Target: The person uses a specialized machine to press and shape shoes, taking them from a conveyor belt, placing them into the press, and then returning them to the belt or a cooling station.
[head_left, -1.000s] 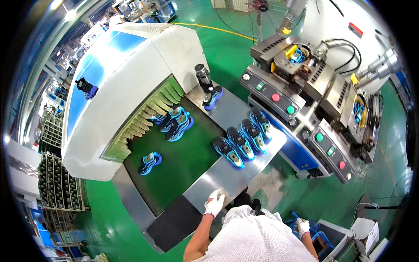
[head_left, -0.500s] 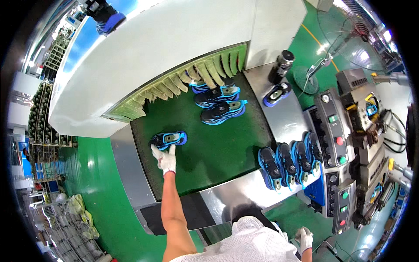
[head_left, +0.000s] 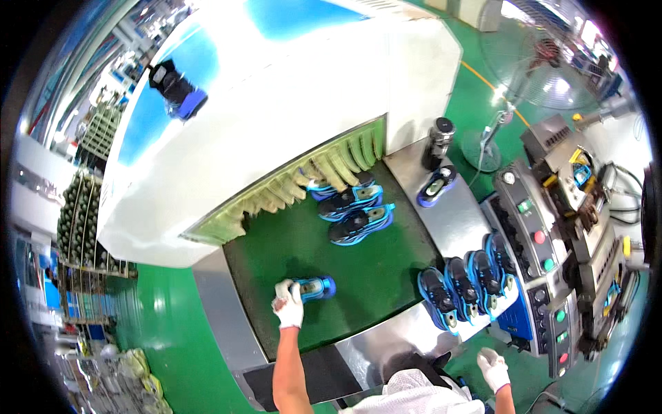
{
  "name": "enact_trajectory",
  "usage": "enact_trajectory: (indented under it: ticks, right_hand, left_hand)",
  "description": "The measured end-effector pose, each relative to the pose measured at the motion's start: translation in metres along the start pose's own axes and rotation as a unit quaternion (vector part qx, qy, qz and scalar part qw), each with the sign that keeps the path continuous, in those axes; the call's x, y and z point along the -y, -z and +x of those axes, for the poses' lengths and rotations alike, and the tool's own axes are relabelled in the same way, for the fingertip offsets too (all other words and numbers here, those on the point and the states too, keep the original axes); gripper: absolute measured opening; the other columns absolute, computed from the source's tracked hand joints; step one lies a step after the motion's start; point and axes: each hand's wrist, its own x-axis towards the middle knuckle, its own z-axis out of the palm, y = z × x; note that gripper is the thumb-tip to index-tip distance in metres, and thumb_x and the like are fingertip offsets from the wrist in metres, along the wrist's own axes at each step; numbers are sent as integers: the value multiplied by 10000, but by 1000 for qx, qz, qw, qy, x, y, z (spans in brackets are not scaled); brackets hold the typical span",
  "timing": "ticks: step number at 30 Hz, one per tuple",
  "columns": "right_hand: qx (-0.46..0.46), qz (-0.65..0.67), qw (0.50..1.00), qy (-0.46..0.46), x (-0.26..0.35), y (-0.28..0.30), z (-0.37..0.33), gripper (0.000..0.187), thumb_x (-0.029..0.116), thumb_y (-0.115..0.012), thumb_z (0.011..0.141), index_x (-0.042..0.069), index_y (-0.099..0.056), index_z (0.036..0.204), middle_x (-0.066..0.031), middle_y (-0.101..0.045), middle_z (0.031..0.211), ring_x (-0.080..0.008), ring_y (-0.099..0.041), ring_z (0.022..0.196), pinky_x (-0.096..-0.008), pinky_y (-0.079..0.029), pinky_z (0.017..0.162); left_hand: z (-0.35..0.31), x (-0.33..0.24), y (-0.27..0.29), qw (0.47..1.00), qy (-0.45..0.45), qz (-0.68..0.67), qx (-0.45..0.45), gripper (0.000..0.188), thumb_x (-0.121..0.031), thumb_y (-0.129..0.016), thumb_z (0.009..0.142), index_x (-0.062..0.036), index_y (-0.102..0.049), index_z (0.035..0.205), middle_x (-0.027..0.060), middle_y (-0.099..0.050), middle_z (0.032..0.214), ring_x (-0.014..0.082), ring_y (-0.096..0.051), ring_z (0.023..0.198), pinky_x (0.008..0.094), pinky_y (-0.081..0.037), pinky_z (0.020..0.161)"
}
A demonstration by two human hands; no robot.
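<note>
My left hand (head_left: 288, 303), in a white glove, is closed around one end of a black and blue sneaker (head_left: 316, 287) at the near left of the green conveyor belt (head_left: 376, 276). The glove hides that end; the sneaker's opening and blue outer end show. My right hand (head_left: 494, 370), also gloved, hangs low on the right beyond the machine's near edge, fingers loosely extended and nothing in it. Farther up the belt lie more matching sneakers (head_left: 360, 225), the farthest partly under a green strip curtain (head_left: 296, 186).
Several sneakers (head_left: 463, 288) stand in a row on the metal ledge at right. Beyond them are a single sneaker (head_left: 437, 186) and a dark bottle (head_left: 438, 143). Control panels (head_left: 527, 217) flank the ledge. A black shoe (head_left: 176, 90) sits atop the white housing (head_left: 276, 103). A fan (head_left: 531, 58) stands behind.
The view has tilted up, so the scene sits lower. My left hand has gone from touching the sneaker to gripping it, and the sneaker is nearer. My right hand has risen slightly.
</note>
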Motion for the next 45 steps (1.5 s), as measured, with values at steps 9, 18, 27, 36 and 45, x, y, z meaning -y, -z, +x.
enact_trajectory:
  ticks: [9, 18, 27, 36, 45]
  right_hand:
    - [106, -8, 977, 185, 166, 15, -23, 792, 479, -715, 878, -2, -500, 1470, -249, -599, 1416, -388, -587, 1318, -400, -469, 1083]
    - [-146, 127, 946, 260, 67, 75, -31, 534, 334, -778, 816, 92, -610, 1261, -164, -662, 1177, -349, -704, 964, -428, -574, 801]
    - [-164, 586, 793, -23, -76, 192, -101, 548, 479, -846, 809, -6, -638, 956, -9, -565, 730, -101, -515, 640, -292, -421, 550]
    - [-408, 750, 519, -50, -161, 275, -143, 184, 104, -785, 827, 71, -604, 822, 12, -535, 700, -87, -493, 544, -281, -370, 477]
    - [-603, 53, 784, -138, -215, 208, -168, 258, 107, -719, 547, 101, -599, 776, -107, -530, 792, -353, -463, 789, -476, -361, 800]
  left_hand:
    - [-143, -232, 50, 913, -275, -208, 218, 191, -196, -749, 914, -72, -706, 1054, 135, -693, 1036, 311, -703, 942, 418, -554, 819]
    - [-239, -485, 46, 602, -665, -270, 350, 210, -291, -642, 967, -127, -696, 1085, 72, -690, 936, 272, -686, 803, 403, -519, 622]
    - [-357, -700, 43, 525, -727, -350, 271, 541, 18, -748, 845, -21, -571, 1355, 196, -612, 1319, 337, -633, 1198, 441, -525, 1010]
    - [-494, -878, -80, 570, -503, -357, 543, 553, -148, -669, 1010, 11, -433, 1484, 201, -544, 1422, 295, -584, 1300, 395, -462, 1122]
    - [-592, -1004, -276, 785, -503, -133, 337, 724, -313, -759, 802, 30, -432, 1349, 329, -607, 1266, 449, -603, 1223, 478, -490, 1034]
